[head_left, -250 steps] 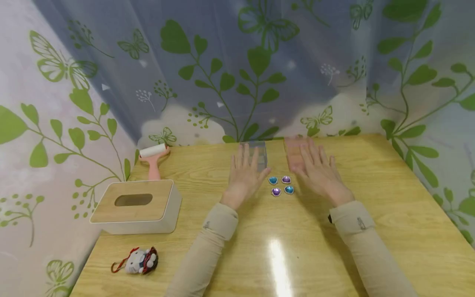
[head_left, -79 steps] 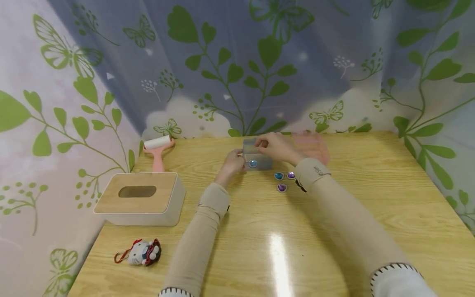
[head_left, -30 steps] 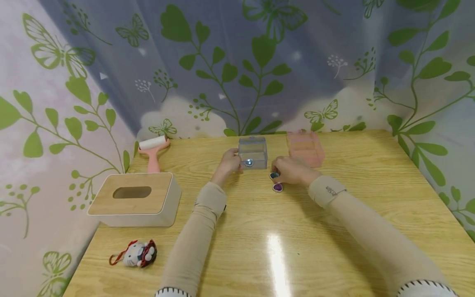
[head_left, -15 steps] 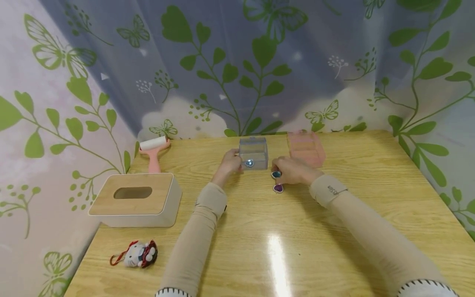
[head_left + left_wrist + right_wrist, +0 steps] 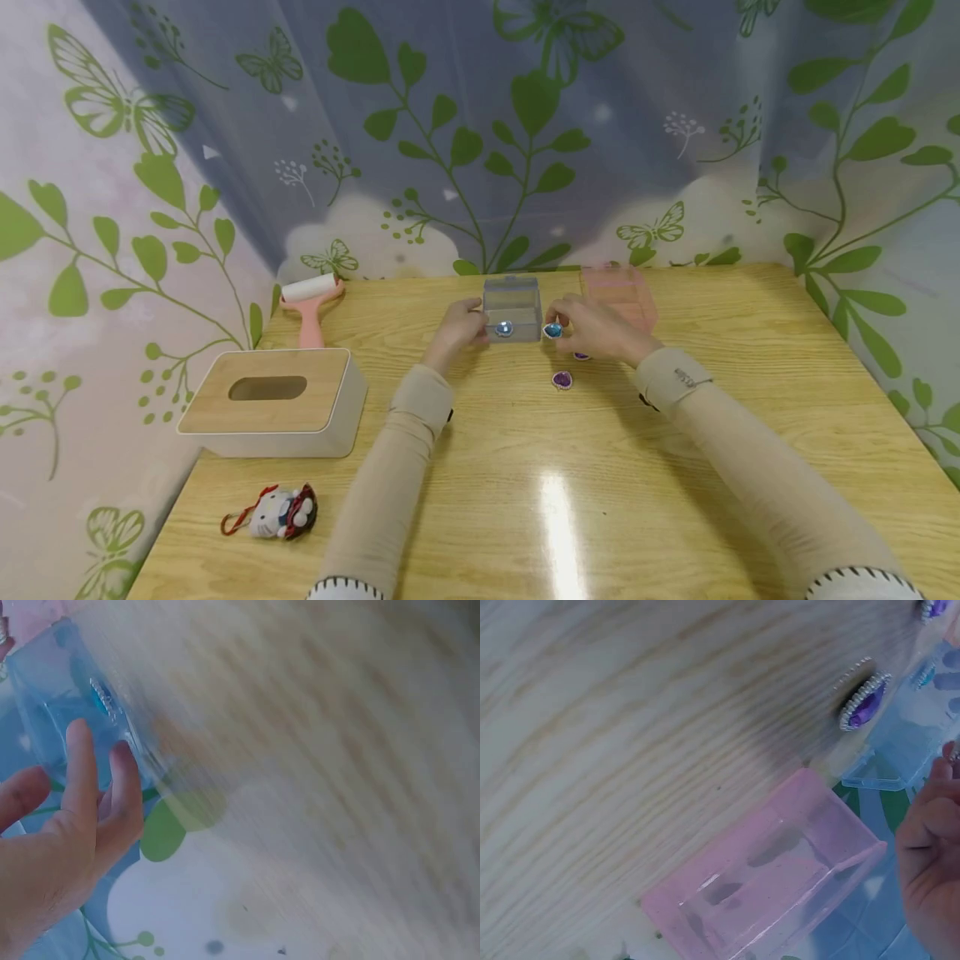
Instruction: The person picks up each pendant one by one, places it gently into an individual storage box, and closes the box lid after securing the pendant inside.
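Observation:
My right hand (image 5: 600,327) pinches a blue heart-shaped gem (image 5: 553,331) with a beaded silver rim, just right of the clear blue box (image 5: 512,300). Inside that box, near its front, lies another blue gem (image 5: 504,329). My left hand (image 5: 457,332) is at the box's left side; in the left wrist view its fingers (image 5: 81,761) reach loosely along the box wall. One purple gem (image 5: 562,381) lies on the table in front, and a second purple gem (image 5: 582,357) is partly hidden under my right hand. Both show in the right wrist view, the nearer purple gem (image 5: 865,706) plainly.
A clear pink box (image 5: 626,302) stands right of the blue one, partly behind my right hand. On the left of the wooden table (image 5: 480,500) are a pink lint roller (image 5: 309,312), a tissue box (image 5: 266,421) and a plush cat keychain (image 5: 277,512). A patterned curtain hangs behind.
First both hands lay flat by the boxes, with both blue gems on the table. One blue gem went into the blue box. My right hand has since lifted the other toward it.

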A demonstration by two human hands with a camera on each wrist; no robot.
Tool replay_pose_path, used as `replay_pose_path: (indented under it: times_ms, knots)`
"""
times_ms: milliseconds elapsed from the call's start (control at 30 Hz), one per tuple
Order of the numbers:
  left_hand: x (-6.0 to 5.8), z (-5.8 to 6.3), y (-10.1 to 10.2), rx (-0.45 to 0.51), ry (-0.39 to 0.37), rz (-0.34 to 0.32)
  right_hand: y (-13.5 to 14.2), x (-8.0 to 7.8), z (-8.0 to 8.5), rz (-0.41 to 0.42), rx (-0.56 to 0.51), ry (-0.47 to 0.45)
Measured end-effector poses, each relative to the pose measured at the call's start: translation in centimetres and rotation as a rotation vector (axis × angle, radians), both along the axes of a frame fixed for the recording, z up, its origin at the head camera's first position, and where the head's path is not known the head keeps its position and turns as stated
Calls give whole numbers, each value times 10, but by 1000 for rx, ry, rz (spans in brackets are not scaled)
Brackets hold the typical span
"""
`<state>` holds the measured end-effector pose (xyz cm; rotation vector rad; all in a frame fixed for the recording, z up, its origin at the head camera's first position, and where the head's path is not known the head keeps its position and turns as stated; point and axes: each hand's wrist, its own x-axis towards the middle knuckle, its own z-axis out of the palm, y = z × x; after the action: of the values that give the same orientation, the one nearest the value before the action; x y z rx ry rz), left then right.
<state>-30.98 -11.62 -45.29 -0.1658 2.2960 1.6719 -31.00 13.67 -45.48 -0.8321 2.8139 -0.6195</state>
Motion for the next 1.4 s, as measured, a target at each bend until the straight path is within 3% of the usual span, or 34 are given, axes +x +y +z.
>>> replay_pose_path:
  times_ms: [200, 433, 667, 933, 1400]
  knots:
    - [-1, 3, -5, 54, -23, -17, -4, -2, 6, -3, -117, 25]
    - [-1, 0, -6, 70, -25, -30, -10, -7, 8, -68, -229, -40]
    - [-1, 1, -5, 75, -29, -35, -18, -18, 11, -140, -273, -87]
    - [-2, -1, -2, 71, -29, -24, -30, -26, 11, -143, -265, -72]
    - [-3, -4, 1, 96, -16, 2, -42, -42, 5, -128, -112, -37]
